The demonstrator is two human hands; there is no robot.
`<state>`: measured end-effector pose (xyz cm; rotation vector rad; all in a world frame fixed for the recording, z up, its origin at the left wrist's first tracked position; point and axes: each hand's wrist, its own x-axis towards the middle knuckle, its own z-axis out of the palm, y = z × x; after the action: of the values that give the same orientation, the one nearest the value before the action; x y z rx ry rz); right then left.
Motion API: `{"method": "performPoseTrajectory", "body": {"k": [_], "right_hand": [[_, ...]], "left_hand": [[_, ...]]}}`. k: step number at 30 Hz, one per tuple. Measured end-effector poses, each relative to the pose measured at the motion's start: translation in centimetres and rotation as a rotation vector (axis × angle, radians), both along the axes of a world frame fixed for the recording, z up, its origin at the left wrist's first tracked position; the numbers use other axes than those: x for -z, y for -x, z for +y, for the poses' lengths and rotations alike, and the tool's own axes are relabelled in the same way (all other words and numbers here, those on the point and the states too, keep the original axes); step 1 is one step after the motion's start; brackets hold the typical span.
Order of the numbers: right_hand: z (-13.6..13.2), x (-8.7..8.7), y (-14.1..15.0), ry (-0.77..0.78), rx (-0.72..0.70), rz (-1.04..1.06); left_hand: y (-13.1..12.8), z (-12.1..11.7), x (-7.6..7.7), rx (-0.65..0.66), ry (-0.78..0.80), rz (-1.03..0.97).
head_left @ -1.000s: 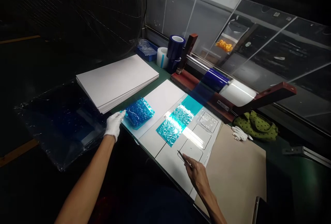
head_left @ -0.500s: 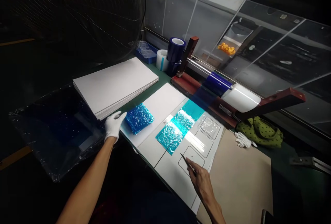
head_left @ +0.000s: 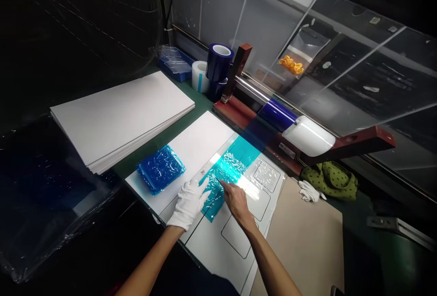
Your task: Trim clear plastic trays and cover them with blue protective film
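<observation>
Half a second ago my left hand was beside the crinkled blue film stack with its fingertips clear of it; now I have brought it across to the teal film strip (head_left: 228, 168). Take that strip, on the pale outlined board (head_left: 213, 246), as the centre of a clock. My left hand (head_left: 191, 200), in its white glove, is at 8 o'clock on the strip's near edge, thumb and forefinger apart with teal showing between them; I cannot tell how firmly they press. My bare right hand (head_left: 235, 200) has come in from the outlines to 5 o'clock. Its fingers are together on a thin dark tool (head_left: 218, 179), mostly hidden, with the tip over the crinkled film.

As I judge it, the work has passed from the stack to the strip, with both my hands meeting around 1 place.

The blue film stack (head_left: 161, 170) lies at 9 o'clock, nothing of mine touching it. A clear crinkled piece (head_left: 267, 175) sits at 3 o'clock. The strip runs out toward 1 to 2 o'clock, to the blue film roll (head_left: 280, 114) on its stand.
</observation>
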<state>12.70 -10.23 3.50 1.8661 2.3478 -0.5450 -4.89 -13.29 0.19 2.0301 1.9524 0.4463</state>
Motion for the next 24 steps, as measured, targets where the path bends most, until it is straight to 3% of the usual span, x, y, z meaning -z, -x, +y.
{"method": "performPoseTrajectory", "body": {"k": [5,11,18,24], "right_hand": [[3.4,0.8,1.5,0.045,-0.088,-0.074],[4.8,1.4,2.3,0.097,-0.118,-0.081],[3.9,0.8,1.0,0.138,-0.127,-0.101],[1.0,0.0,-2.3,0.139,-0.100,-0.142]], "left_hand": [[-0.7,2.7,1.2,0.026,0.066,0.119],[-0.6,2.9,1.0,0.025,0.111,0.181],[-0.4,2.9,1.0,0.024,0.142,0.160],[-0.2,3.0,0.9,-0.004,0.150,0.049]]}}
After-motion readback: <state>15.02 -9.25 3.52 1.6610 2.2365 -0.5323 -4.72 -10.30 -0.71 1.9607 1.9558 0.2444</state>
